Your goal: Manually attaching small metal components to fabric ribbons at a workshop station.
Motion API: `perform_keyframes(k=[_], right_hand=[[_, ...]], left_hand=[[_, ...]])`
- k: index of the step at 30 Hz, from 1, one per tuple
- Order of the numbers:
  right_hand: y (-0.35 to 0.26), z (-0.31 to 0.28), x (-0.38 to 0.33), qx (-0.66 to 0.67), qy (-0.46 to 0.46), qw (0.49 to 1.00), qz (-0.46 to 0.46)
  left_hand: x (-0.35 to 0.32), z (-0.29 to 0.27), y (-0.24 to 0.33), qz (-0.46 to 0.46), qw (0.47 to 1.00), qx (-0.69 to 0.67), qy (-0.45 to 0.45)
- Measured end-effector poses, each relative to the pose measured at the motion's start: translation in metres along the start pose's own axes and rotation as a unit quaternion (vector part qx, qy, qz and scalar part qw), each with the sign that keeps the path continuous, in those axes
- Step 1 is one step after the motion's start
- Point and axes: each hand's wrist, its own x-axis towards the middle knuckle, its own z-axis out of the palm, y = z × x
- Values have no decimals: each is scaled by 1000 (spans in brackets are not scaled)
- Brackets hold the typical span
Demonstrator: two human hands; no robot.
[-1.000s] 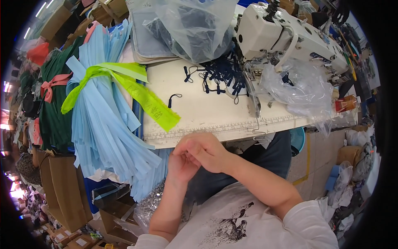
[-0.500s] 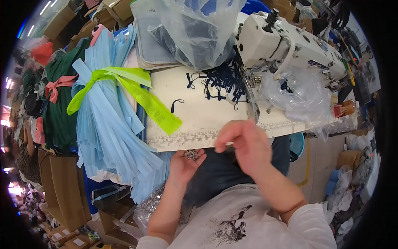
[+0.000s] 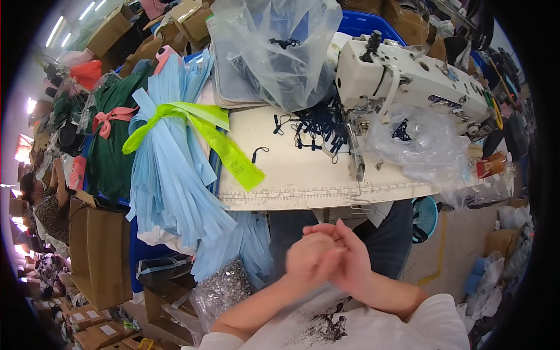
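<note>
Left hand (image 3: 308, 261) and right hand (image 3: 349, 262) are seen pressed together, fingers curled, any contents hidden, below the edge of the cream sewing table (image 3: 303, 175), near the bundle of blue fabric strips (image 3: 175, 175) and white sewing machine (image 3: 408, 76).
</note>
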Motion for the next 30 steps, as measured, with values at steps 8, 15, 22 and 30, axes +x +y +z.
perform_keyframes(k=[8,15,22,30], right_hand=[[-28,-15,-13,108,-77,991,-20],[-43,-39,-17,166,-49,985,24],[-43,-42,-14,174,-65,982,-19],[-65,-31,-18,140,7,990,18]], left_hand=[[16,56,6,192,962,170,-93],[19,74,-1,218,947,194,-132],[30,86,16,262,938,163,-159],[82,34,31,220,913,341,-34]])
